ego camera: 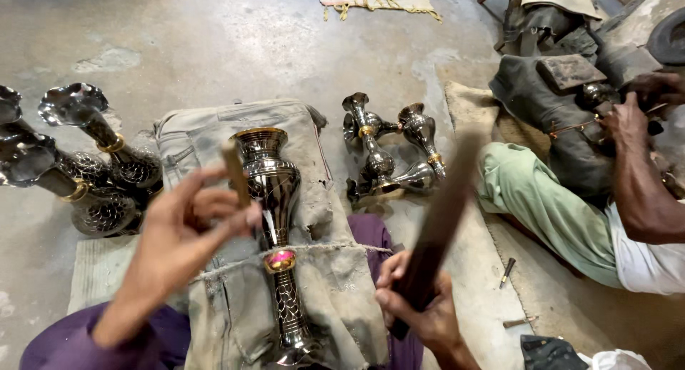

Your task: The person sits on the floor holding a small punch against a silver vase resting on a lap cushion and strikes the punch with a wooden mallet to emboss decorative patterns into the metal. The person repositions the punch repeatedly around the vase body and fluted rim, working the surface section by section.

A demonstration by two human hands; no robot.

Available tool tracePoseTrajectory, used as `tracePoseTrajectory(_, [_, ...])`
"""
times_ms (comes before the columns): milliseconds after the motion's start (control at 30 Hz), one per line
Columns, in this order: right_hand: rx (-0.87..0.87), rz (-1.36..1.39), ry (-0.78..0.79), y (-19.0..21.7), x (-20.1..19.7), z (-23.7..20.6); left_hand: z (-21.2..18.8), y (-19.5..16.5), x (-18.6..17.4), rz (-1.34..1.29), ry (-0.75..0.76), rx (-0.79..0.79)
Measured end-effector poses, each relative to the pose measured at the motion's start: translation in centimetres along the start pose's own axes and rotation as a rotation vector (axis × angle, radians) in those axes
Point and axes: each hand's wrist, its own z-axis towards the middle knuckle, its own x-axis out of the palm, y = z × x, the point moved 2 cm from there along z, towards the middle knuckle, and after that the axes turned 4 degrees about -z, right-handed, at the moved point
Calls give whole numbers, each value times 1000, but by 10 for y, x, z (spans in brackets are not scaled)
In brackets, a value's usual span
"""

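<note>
At centre frame, a dark metal vase [277,220] lies on a cloth cushion [321,270], tied down by a cord to steady it. Left hand [182,231] pinches a chisel [235,171] against it; right hand [421,306] grips a wooden striker [439,220] fully.

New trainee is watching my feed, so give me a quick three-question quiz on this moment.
1. True or false: the metal vase lies on a grey cloth cushion.
2. Which hand grips the dark wooden stick? A left hand, B right hand.
3. Where do the finished vases lie: on the floor or on a shelf?

Key: 1 true. 2 B; the left hand holds a small chisel-like tool. 3 on the floor.
</note>
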Motion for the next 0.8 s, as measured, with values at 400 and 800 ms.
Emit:
tracePoseTrajectory(400, [107, 251, -3, -50, 9, 45, 102, -55, 36, 455, 397, 380])
tracePoseTrajectory(800, [268, -174, -201, -45, -22, 52, 112, -61, 65, 806, 525, 424])
